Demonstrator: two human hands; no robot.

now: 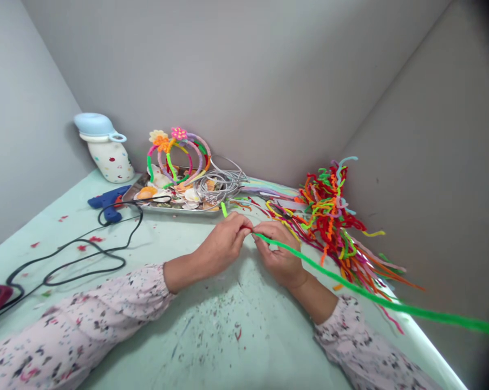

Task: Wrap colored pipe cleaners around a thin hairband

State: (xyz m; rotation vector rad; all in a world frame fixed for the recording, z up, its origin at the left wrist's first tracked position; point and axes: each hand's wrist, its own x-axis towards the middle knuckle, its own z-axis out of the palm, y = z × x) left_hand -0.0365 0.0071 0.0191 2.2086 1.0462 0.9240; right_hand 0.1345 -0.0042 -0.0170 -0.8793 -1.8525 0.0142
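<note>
Near the middle of the view, my left hand (223, 244) and my right hand (280, 253) meet fingertip to fingertip. A long green pipe cleaner (350, 288) runs from the pinched fingers across my right hand and out past the right edge. My left fingers are closed on a piece of which a bit of red shows at the fingertips, and a light green end (223, 209) sticks up behind them. The thumb and forefinger of my right hand pinch the green pipe cleaner where it meets the red. The joint itself is mostly hidden by the fingers.
A metal tray (179, 209) with felt flowers, colourful rings (190, 142) and coiled wire (223, 184) stands behind my hands. Left are a blue glue gun (111, 201), its black cable (93, 241) and a bottle (110, 160). A pipe-cleaner heap (329, 211) lies right, against the wall.
</note>
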